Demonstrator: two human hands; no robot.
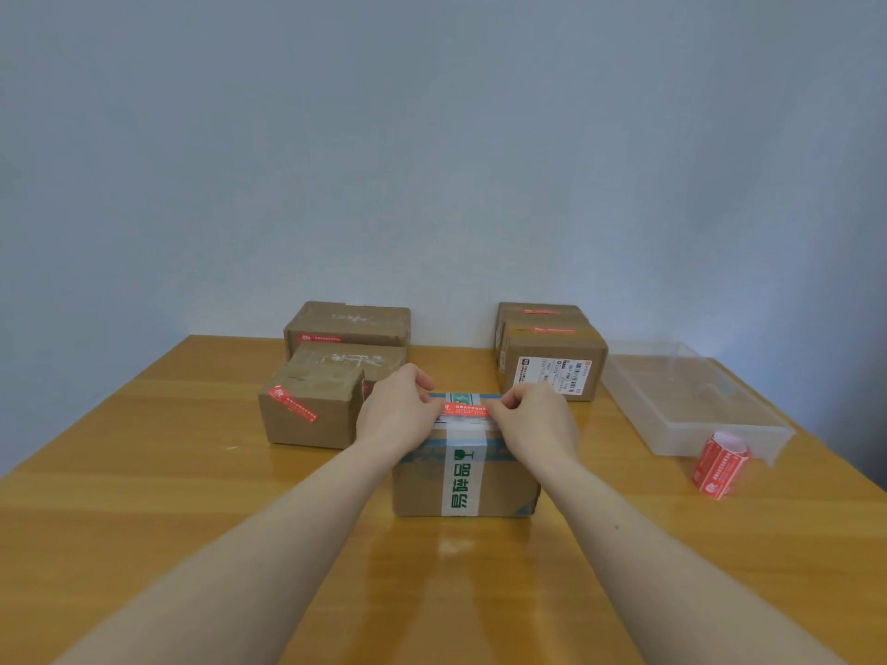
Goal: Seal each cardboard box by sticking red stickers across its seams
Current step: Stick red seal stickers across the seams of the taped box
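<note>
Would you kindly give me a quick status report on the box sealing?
Both hands, left and right, pinching red sticker by its ends. Sticker on top of centre box, across white tape. Nothing in the way.

From here I see a table (144,496) of yellow wood with a glossy varnish that throws back light. The near box (504,487) is matt brown cardboard crossed by a shiny plastic tape (461,477) printed green on white. The red sticker (464,408) on its top looks like smooth, slightly glossy paper, as does the sticker roll (720,465). The tray (691,400) is clear, faintly cloudy plastic. The other boxes (312,415) are dull cardboard with wrinkled clear tape.
</note>
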